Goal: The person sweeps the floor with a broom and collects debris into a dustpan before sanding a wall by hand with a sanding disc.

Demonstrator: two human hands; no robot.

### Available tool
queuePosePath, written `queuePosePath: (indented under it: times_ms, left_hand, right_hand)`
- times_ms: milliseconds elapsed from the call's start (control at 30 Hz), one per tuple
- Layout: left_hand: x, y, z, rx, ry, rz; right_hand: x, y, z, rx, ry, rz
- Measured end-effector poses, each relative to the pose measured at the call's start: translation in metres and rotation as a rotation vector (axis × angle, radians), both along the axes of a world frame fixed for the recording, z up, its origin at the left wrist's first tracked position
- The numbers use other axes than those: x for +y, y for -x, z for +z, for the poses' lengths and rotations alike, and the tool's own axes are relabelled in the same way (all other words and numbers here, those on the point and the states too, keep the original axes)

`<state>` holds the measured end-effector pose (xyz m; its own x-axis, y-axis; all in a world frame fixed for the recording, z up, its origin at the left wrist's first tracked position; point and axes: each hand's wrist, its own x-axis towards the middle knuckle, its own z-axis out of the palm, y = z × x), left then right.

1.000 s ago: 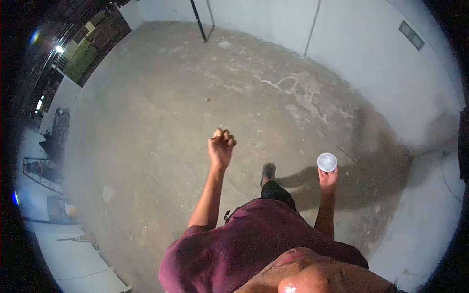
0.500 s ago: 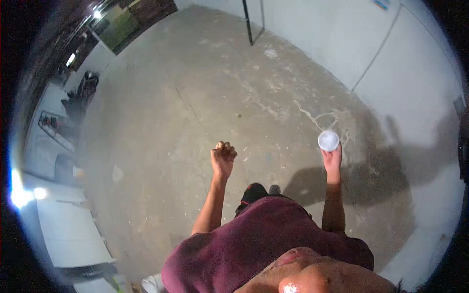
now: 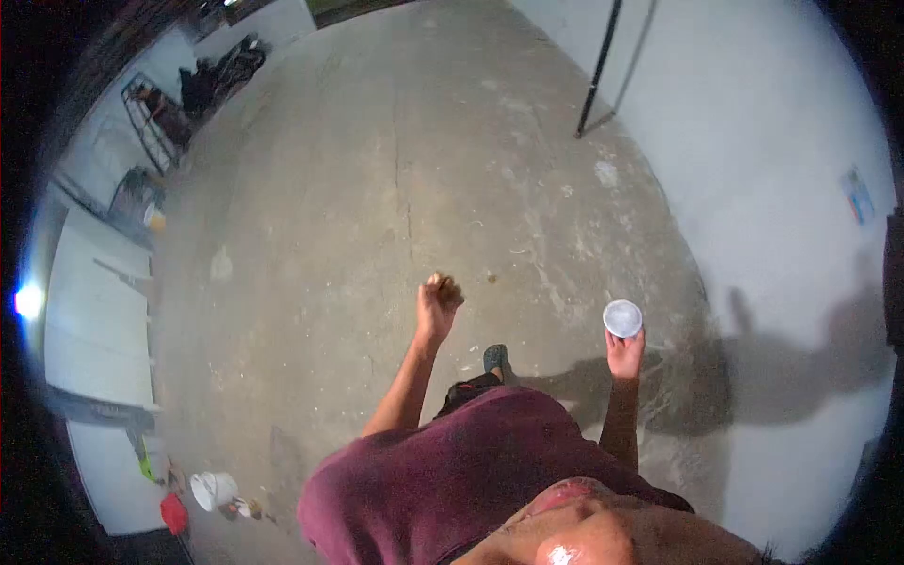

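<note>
A round white container (image 3: 622, 318), its pale top facing up, is in my right hand (image 3: 625, 356), whose fingers hold it from the near side. Out in front of my body on the left, my left hand (image 3: 439, 306) is raised with its fingers curled in. Whether anything lies inside those fingers is too small to make out. Bare concrete floor (image 3: 377, 226) shows below and around both hands.
A dark pole (image 3: 597, 75) leans at the white wall (image 3: 744, 122) on the right. Along the left side are white panels (image 3: 99, 301), a black rack (image 3: 151, 122), dark bags (image 3: 221, 75), a white bucket (image 3: 213, 490) and a red object (image 3: 174, 513).
The view has turned and moved along the floor. The right-hand wall and pole look nearer, and the bucket has come into sight. The container sits lower in view, still in my right hand.
</note>
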<state>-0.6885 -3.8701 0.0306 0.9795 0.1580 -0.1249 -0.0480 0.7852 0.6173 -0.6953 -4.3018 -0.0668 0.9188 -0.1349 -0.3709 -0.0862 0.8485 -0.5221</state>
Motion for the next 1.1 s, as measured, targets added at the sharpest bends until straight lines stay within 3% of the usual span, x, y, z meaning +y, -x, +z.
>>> queuePosePath:
  times_ms: [67, 167, 200, 233, 267, 333, 467, 567, 667, 733, 767, 800, 833, 867, 900, 933, 1033, 1100]
  left_hand:
    - [-0.004, -0.067, 0.01, -0.029, -0.045, -0.036]
    - [-0.023, -0.133, 0.038, 0.109, -0.076, 0.066]
    - [-0.023, -0.163, 0.04, -0.062, -0.108, -0.042]
    - [-0.023, -0.19, 0.045, -0.241, -0.138, -0.155]
    - [-0.025, -0.215, 0.045, -0.239, -0.151, -0.15]
    - [-0.029, -0.255, 0.042, -0.288, -0.145, -0.272]
    - [-0.03, -0.313, 0.028, -0.277, -0.095, -0.224]
    - [-0.019, -0.375, 0.011, -0.13, -0.022, -0.119]
    - [0.014, -0.437, -0.029, -0.234, -0.075, -0.114]
    - [0.029, -0.49, -0.016, -0.279, -0.073, -0.127]
    - [0.029, -0.507, 0.0, -0.189, -0.141, -0.018]
    - [0.025, -0.516, 0.019, -0.089, -0.2, 0.079]
    - [0.021, -0.522, 0.038, 0.027, -0.195, 0.215]
    - [0.032, -0.532, 0.026, 0.036, -0.123, 0.258]
    - [0.045, -0.535, 0.012, -0.075, -0.197, 0.223]
    - [0.051, -0.539, 0.017, -0.033, -0.166, 0.231]
    - [0.064, -0.556, 0.007, -0.053, -0.006, 0.305]
    - [0.072, -0.539, -0.022, -0.058, -0.042, 0.305]
  right_hand:
    - [-0.017, -0.043, -0.011, 0.084, -0.072, -0.032]
    - [-0.057, -0.065, -0.056, -0.026, 0.065, -0.058]
    - [-0.067, -0.084, -0.066, -0.084, 0.655, 0.001]
    - [-0.069, -0.108, -0.077, -0.125, 0.942, 0.049]
    - [-0.065, -0.132, -0.073, -0.157, 1.231, 0.067]
    - [-0.065, -0.175, -0.063, 0.17, 0.009, -0.273]
    - [-0.047, -0.244, -0.08, 0.048, -0.034, -0.223]
    - [-0.038, -0.339, -0.091, 0.114, -0.146, -0.173]
    - [-0.045, -0.437, -0.09, 0.032, 0.03, -0.134]
    - [-0.031, -0.535, -0.065, 0.298, 0.116, -0.113]
    - [-0.017, -0.574, -0.059, 0.02, 0.154, 0.009]
    - [-0.008, -0.601, -0.054, -0.248, 0.198, 0.118]
    - [0.001, -0.641, -0.068, -0.202, 0.092, 0.173]
    - [-0.001, -0.68, -0.082, -0.154, -0.007, 0.206]
    - [0.021, -0.698, -0.05, -0.303, 0.15, 0.321]
    - [0.043, -0.713, -0.032, -0.288, 0.136, 0.329]
    - [0.109, -0.762, -0.018, -0.191, 0.123, 0.428]
    - [0.149, -0.768, -0.018, -0.175, 0.099, 0.493]
